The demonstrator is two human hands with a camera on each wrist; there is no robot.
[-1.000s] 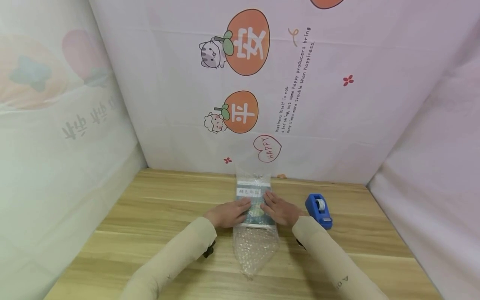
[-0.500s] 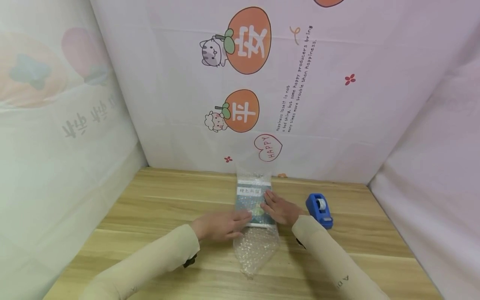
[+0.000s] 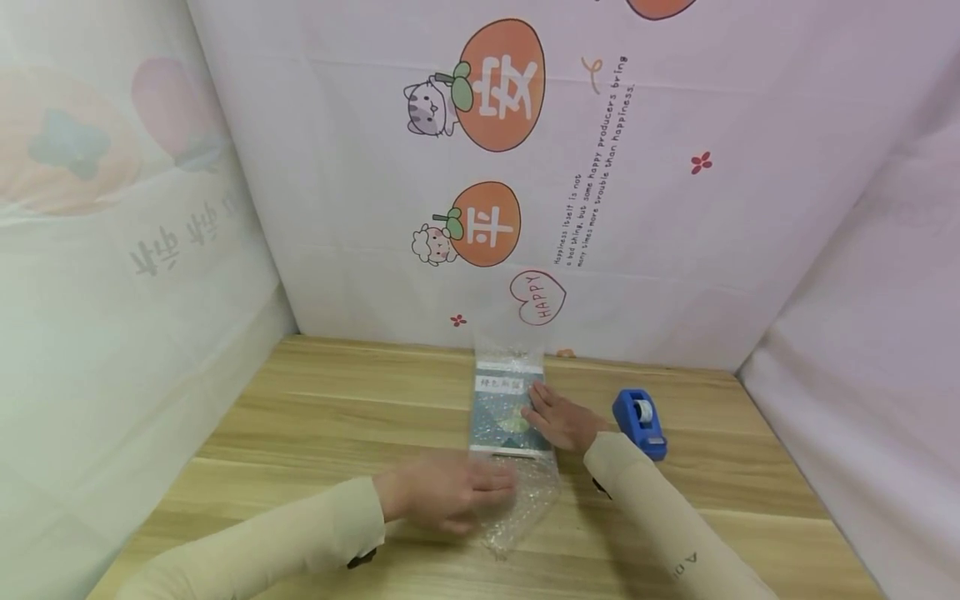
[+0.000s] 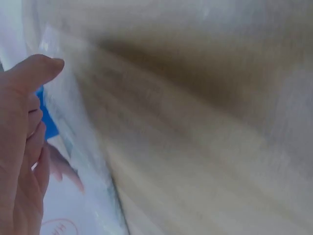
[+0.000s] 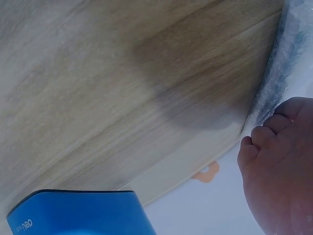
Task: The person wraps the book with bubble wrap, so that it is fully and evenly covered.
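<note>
A flat teal book (image 3: 498, 408) with a white title strip lies wrapped in clear bubble wrap (image 3: 525, 492) at the back middle of the table. The wrap sticks out past the book at both ends and tapers to a point at the near one. My right hand (image 3: 564, 419) rests on the book's right side with fingers extended. Blurred in the head view, my left hand (image 3: 446, 492) reaches over the near flap of wrap, its fingers mostly straight. In the left wrist view the left thumb (image 4: 39, 71) stands out beside the wrap's edge.
A blue tape dispenser (image 3: 640, 423) with a roll of clear tape stands right of my right hand. The wooden table (image 3: 330, 417) meets a printed cloth wall (image 3: 360, 275) at its back edge; pale cloth hangs at both sides.
My left hand has slid from the book's left side down toward me, onto the near flap of bubble wrap. My right hand and the tape dispenser have stayed in place.
</note>
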